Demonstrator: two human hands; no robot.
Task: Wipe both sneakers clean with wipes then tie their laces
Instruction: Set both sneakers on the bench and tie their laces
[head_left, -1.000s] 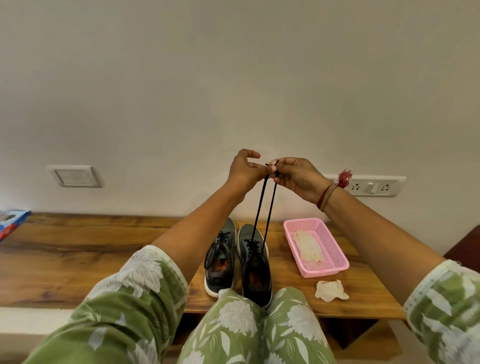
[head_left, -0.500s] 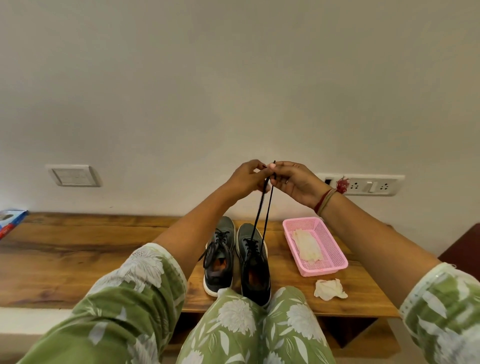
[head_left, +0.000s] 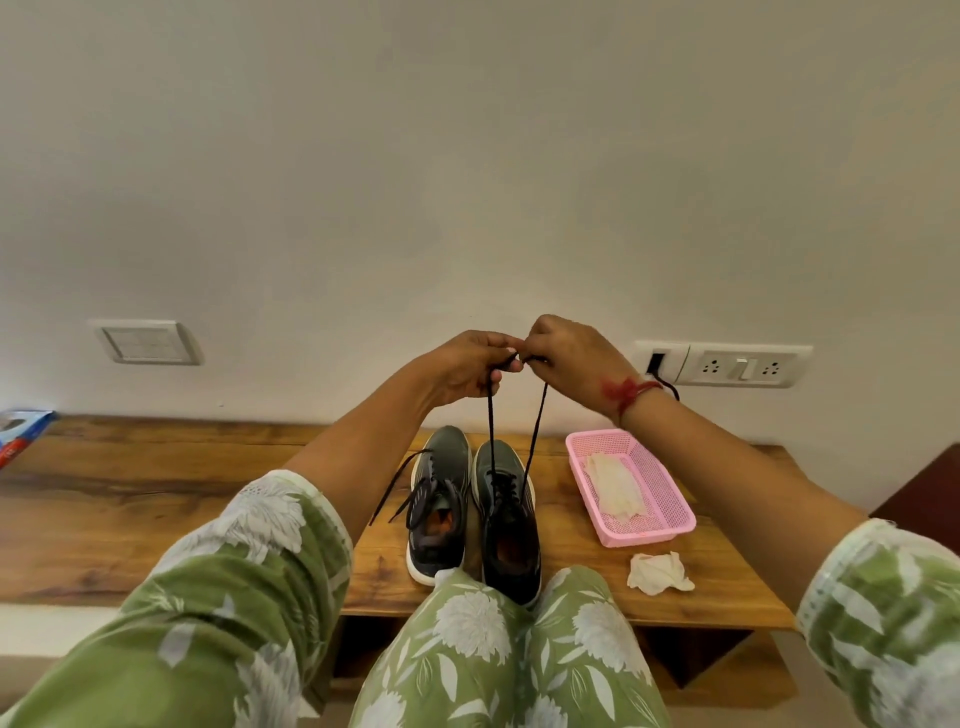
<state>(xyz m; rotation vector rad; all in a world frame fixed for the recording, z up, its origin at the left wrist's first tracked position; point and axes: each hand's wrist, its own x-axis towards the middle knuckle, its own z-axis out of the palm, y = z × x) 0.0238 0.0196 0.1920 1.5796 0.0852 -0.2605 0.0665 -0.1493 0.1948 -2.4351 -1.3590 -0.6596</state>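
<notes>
Two hands meet in front of us, raised above the bench: our left hand (head_left: 462, 371) and our right hand (head_left: 569, 358) touch at the fingertips, each with its fingers curled and pinching one end of the black lace (head_left: 491, 426). From that pinch the two strands run down taut, spreading slightly apart, to the eyelets of the right sneaker (head_left: 511, 535). A red thread (head_left: 626, 391) is tied round our right wrist. The right sneaker stands on the wooden bench (head_left: 156, 499) with its toe toward the wall and its heel just above our knees. Close beside it stands the left sneaker (head_left: 439, 499), pointing the same way; whether the two touch we cannot tell. Its loose laces (head_left: 395, 488) are untied, one end trailing off to the left over the wood. To the right of the pair sits a pink basket (head_left: 644, 538) with a pale flat wipe (head_left: 615, 491) lying in it, and nearer to us, just in front of the basket, a crumpled wipe (head_left: 658, 571) lies on the bench. A blue packet (head_left: 21, 434) shows partly at the far left edge. On the wall behind are a switch plate (head_left: 148, 342) at the left and a socket strip (head_left: 737, 365) at the right, with a black plug in its left end. Our green floral sleeves and knees fill the lower part of the view.
</notes>
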